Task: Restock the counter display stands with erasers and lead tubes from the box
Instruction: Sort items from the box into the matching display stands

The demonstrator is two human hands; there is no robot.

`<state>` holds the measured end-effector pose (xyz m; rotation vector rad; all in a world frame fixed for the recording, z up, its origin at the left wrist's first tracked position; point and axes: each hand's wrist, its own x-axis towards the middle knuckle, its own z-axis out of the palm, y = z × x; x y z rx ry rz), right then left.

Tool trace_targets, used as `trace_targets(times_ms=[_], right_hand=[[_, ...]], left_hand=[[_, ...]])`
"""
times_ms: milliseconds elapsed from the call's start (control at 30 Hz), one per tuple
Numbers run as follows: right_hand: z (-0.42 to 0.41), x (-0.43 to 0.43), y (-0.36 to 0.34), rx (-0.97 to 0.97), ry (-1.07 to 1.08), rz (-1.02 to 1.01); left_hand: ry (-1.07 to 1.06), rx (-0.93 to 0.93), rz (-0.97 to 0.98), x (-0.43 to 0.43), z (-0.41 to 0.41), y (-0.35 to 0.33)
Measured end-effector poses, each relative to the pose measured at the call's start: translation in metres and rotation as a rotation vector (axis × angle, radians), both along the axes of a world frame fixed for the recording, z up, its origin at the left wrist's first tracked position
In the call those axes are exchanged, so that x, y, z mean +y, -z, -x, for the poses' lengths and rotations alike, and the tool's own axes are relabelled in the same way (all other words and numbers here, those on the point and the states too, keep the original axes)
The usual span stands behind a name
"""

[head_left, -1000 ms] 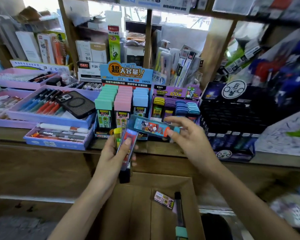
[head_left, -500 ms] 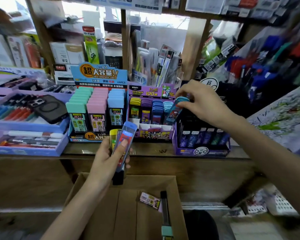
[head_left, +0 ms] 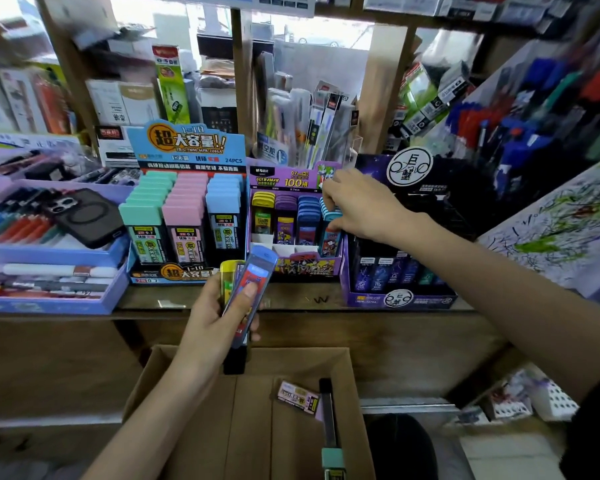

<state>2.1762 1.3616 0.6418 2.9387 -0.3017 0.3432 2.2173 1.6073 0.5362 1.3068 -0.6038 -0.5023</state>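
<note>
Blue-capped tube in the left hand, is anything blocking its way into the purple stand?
Nothing visible does. The purple stand, beyond the blue-capped tube, has empty front slots; the right hand holds a light-blue tube at its rightmost column.

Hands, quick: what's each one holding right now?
Left hand: closed, holding several lead tubes.
Right hand: closed, pinching a light-blue lead tube in the purple display stand.

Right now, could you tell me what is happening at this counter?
A person is restocking lead tubes. The right hand pinches a blue tube at the rightmost column of the purple stand. The left hand grips spare tubes above the box, where a pack and a long tube lie.
</note>
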Motion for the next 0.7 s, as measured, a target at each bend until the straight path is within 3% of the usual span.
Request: trace_targets(times_ms=[167,233,300,367,500,567,700], right_hand=[[0.004,0.002,-0.013,0.048,0.024,-0.056],[0.014,0.009,-0.018,-0.020,-0.031,-0.144],[0.030,0.023,-0.017,-0.153,-0.095,-0.337],[0.045,0.045,-0.010,-0.224,-0.096,-0.654],[0.053,0.074,0.018,-0.153,0.002,-1.139],[0.052,0.080,0.029,-0.152,-0.001,-1.259],[0.047,0.080,0.031,-0.175,-0.013,-1.273]], left_hand=[[0.010,-0.009,0.009,-0.003,0.000,0.002],[0.020,-0.003,0.021,-0.004,0.001,0.001],[0.030,0.005,0.031,-0.007,0.002,0.000],[0.044,0.011,0.036,-0.010,0.004,-0.001],[0.080,0.002,0.014,-0.018,0.011,-0.003],[0.084,-0.006,-0.004,-0.020,0.014,-0.003],[0.082,0.010,-0.020,-0.021,0.016,-0.007]])
